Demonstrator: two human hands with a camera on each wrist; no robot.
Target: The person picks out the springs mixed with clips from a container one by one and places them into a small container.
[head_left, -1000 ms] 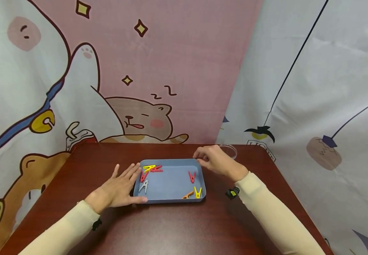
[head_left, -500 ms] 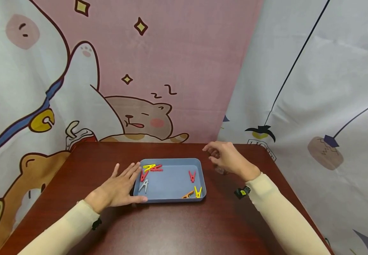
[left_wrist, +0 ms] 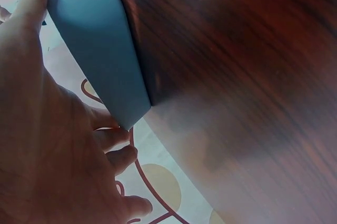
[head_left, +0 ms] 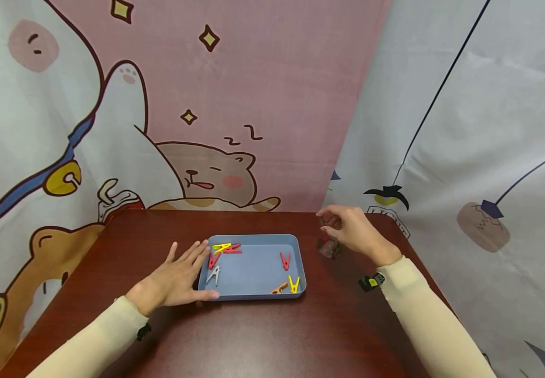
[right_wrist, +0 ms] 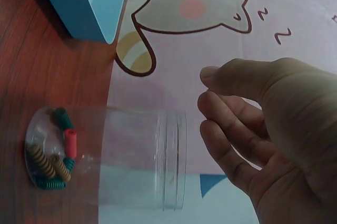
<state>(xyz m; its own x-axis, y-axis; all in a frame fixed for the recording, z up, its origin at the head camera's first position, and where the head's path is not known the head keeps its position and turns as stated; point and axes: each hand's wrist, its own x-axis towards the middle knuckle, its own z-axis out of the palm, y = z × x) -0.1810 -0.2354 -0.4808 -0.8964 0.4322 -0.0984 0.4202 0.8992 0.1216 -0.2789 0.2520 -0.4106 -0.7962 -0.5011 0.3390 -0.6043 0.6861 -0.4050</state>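
My left hand point(head_left: 178, 281) lies with spread, straight fingers against the left end of the blue-grey tray point(head_left: 253, 297); thumb and fingertips reach its rim. Over the mouth of a clear plastic jar point(right_wrist: 131, 155), right of the tray, hovers my right hand point(head_left: 357, 233). Its fingers are loosely bent, and no object shows between thumb and fingertips in the right wrist view. Small ridged green and brown pieces point(right_wrist: 41, 162) and a red cylinder point(right_wrist: 70, 143) sit at the jar's bottom. Small plastic clips lie in the tray, among them a white clip point(head_left: 213, 275) and a red clip point(head_left: 285, 261).
Both tray and jar stand on a dark reddish-brown wooden table point(head_left: 263, 341). A cloth backdrop point(head_left: 263, 105) with cartoon animals hangs right behind the table's far edge.
My right hand has moved right, from the tray's far right corner to over the jar. My left hand has stayed on the tray's left end.
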